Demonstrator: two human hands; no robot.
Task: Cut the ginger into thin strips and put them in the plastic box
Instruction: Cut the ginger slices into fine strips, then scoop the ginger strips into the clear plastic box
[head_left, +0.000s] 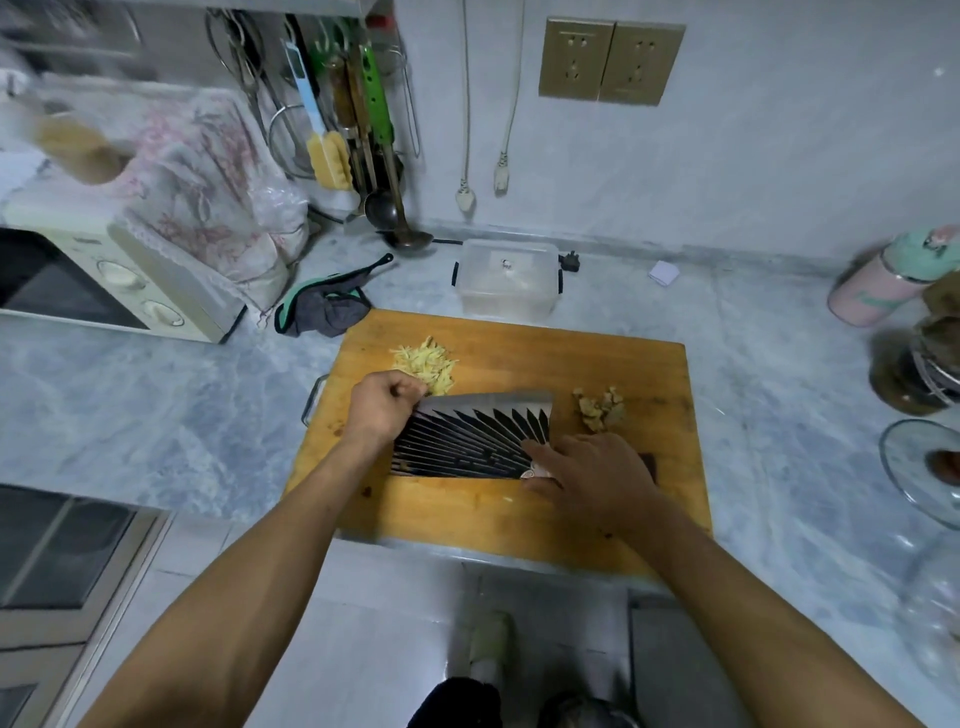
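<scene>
A wooden cutting board (597, 364) lies on the marble counter. A pile of thin yellow ginger strips (426, 361) sits at its back left. A wide cleaver (470, 441) with a black fan pattern lies nearly flat on the board. My right hand (592, 470) grips its handle. My left hand (384, 405) is curled at the blade's far left corner, beside the strips. Ginger scraps (600, 408) lie to the blade's right. The clear plastic box (506, 278) stands behind the board.
A microwave (104, 280) with a cloth cover stands at the left, a grey mitt (324, 306) beside it. Utensils (358, 135) hang on the wall behind. Bottles (883, 280) and a glass lid (919, 467) crowd the right edge.
</scene>
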